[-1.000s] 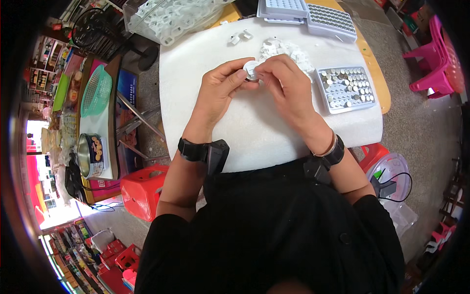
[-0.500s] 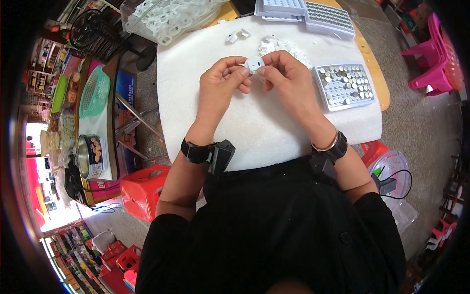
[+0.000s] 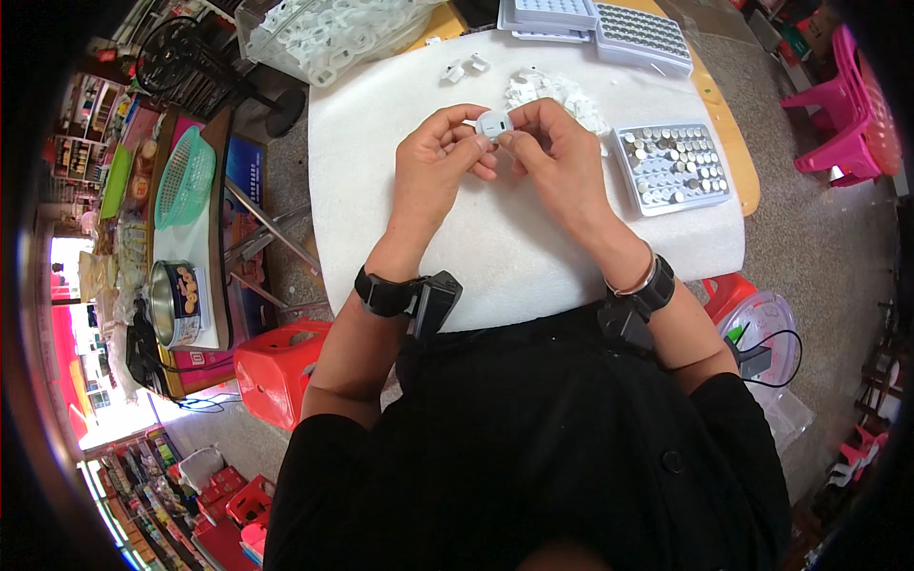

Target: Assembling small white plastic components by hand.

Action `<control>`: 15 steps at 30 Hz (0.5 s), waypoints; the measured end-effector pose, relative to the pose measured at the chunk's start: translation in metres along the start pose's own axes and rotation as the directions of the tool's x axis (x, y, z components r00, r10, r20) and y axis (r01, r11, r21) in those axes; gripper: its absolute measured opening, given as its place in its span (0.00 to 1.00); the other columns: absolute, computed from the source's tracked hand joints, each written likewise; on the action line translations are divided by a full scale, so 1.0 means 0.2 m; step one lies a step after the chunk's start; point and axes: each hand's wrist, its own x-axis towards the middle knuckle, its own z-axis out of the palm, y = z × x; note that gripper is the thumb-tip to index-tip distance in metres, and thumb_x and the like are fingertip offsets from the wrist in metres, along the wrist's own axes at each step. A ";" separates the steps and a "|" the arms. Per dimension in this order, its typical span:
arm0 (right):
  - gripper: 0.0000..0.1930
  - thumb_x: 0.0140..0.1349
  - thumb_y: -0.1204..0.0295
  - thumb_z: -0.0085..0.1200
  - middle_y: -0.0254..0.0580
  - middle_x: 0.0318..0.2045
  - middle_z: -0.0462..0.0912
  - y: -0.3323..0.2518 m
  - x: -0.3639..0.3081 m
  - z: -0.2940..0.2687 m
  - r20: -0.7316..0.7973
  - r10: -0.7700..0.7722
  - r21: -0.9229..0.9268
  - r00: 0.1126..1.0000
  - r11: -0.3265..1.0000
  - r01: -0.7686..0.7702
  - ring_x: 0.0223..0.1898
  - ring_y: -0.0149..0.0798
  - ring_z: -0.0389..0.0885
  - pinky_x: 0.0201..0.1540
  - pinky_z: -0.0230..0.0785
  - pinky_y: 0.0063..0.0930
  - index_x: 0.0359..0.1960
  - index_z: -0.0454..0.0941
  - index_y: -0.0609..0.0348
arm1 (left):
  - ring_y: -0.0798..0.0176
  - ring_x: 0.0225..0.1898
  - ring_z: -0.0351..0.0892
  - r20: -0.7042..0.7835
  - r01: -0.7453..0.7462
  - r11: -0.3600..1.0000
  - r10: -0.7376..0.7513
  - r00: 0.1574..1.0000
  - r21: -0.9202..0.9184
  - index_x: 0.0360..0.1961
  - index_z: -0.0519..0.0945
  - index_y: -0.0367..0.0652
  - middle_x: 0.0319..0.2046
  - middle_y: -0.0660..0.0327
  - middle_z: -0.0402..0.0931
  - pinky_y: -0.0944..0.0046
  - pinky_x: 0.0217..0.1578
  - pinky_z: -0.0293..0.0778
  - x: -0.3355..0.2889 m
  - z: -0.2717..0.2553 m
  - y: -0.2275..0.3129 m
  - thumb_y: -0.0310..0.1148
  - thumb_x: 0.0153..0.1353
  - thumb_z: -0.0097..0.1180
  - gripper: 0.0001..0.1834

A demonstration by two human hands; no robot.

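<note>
Both hands meet over the white desk [image 3: 457, 238], pinching one small white plastic piece [image 3: 494, 123] between them. Left hand [image 3: 440, 157] holds it from the left side, thumb and forefinger closed on it; right hand [image 3: 550, 152] closes on it from the right, fingertips touching the same piece. So the piece sits dead centre between the two hands, lifted off the desk, equally near both; too small to tell its long axis, looks roughly round with a dark spot facing up. Just beyond the right hand lies a loose heap of white plastic parts [image 3: 562, 93], near the fingertips. To the right of the right hand, a little apart, a grey tray of small round metal cells [image 3: 674, 167], many pockets filled. Farther out past the heap, more stacked trays [image 3: 609, 24] at the desk's far edge. Beyond the left hand, well apart, a clear bag of white parts [image 3: 333, 33], and two stray white bits [image 3: 465, 67] between that and the hands. Both wrists carry black bands.
</note>
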 end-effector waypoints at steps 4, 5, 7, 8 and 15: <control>0.07 0.56 0.75 0.52 0.43 0.22 0.79 0.03 0.00 0.01 0.009 -0.042 0.002 0.999 0.999 0.042 0.22 0.31 0.77 0.26 0.69 0.25 0.34 0.72 0.64 | 0.72 0.26 0.75 0.002 -0.003 1.000 0.003 1.000 0.013 0.46 0.75 0.34 0.29 0.61 0.75 0.75 0.26 0.73 0.00 0.00 0.00 0.21 0.57 0.51 0.14; 0.07 0.56 0.76 0.52 0.44 0.23 0.79 0.03 0.00 0.02 0.013 -0.054 0.011 0.998 0.999 0.053 0.22 0.31 0.77 0.26 0.69 0.25 0.35 0.71 0.64 | 0.73 0.25 0.75 0.004 0.000 1.000 0.000 1.000 0.020 0.45 0.75 0.34 0.28 0.62 0.75 0.76 0.25 0.72 0.00 0.00 0.01 0.21 0.57 0.51 0.14; 0.07 0.56 0.76 0.52 0.44 0.23 0.79 0.00 -0.01 0.02 0.031 -0.010 0.015 0.999 1.000 0.009 0.21 0.32 0.77 0.25 0.68 0.25 0.35 0.71 0.64 | 0.74 0.24 0.74 0.001 0.013 1.000 -0.013 1.000 0.007 0.44 0.75 0.35 0.27 0.62 0.75 0.76 0.23 0.71 0.00 0.00 0.00 0.21 0.56 0.51 0.13; 0.06 0.56 0.76 0.51 0.45 0.23 0.79 -0.01 -0.01 0.01 0.048 0.034 0.016 0.998 0.999 -0.035 0.21 0.32 0.77 0.25 0.68 0.26 0.34 0.70 0.64 | 0.75 0.23 0.73 0.000 0.027 1.000 -0.027 1.000 -0.008 0.43 0.74 0.35 0.26 0.63 0.74 0.77 0.22 0.69 0.00 0.00 0.00 0.21 0.56 0.51 0.13; 0.06 0.56 0.76 0.49 0.41 0.21 0.77 -0.02 -0.01 -0.01 0.110 0.111 0.135 0.988 0.983 -0.126 0.19 0.29 0.74 0.22 0.65 0.24 0.33 0.69 0.65 | 0.77 0.20 0.69 0.042 0.085 0.996 -0.084 0.996 -0.020 0.42 0.72 0.37 0.24 0.64 0.73 0.79 0.19 0.63 0.00 -0.01 -0.01 0.22 0.55 0.49 0.12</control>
